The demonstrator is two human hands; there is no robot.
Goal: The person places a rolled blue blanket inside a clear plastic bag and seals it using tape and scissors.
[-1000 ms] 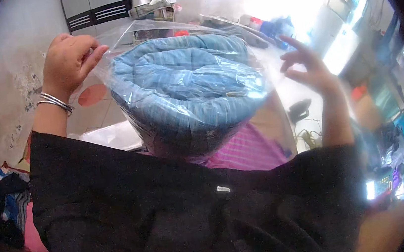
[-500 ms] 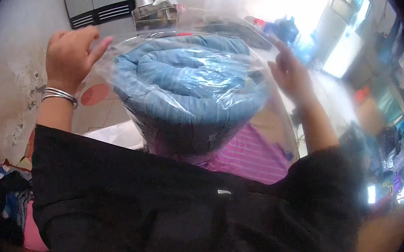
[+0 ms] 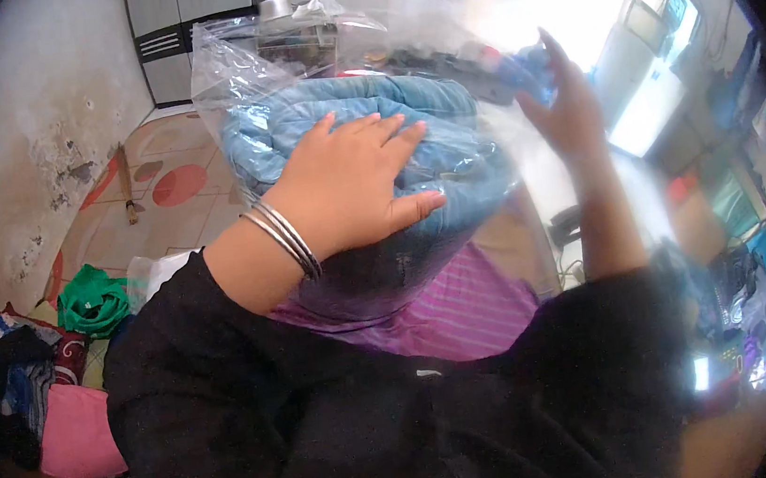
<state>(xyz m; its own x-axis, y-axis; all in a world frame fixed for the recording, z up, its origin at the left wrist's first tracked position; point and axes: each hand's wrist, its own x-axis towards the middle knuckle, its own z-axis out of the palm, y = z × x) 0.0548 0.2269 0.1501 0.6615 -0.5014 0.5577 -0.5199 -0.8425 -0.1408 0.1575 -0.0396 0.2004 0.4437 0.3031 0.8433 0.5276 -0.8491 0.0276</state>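
Note:
A rolled, light-blue quilted bundle [image 3: 438, 100] stands in a clear plastic bag [image 3: 225, 59] in front of me, above pink striped fabric [image 3: 470, 300]. My left hand [image 3: 343, 182], silver bangles at the wrist, lies over the top of the bundle, fingers spread. At the bag's right side my right hand [image 3: 567, 109] is raised with fingers apart; whether it touches the thin plastic I cannot tell.
At left are piled clothes, including green cloth [image 3: 93, 305] and pink cloth [image 3: 79, 429], and a broom [image 3: 127, 188] on tiled floor by a stained wall [image 3: 33, 156]. A cabinet [image 3: 204, 33] stands behind; bright doorway and cluttered items are at right.
My left hand left the bag's upper left edge and moved right and down onto the bundle. My right hand stays raised at the right side. The bag's left part now stands up loosely.

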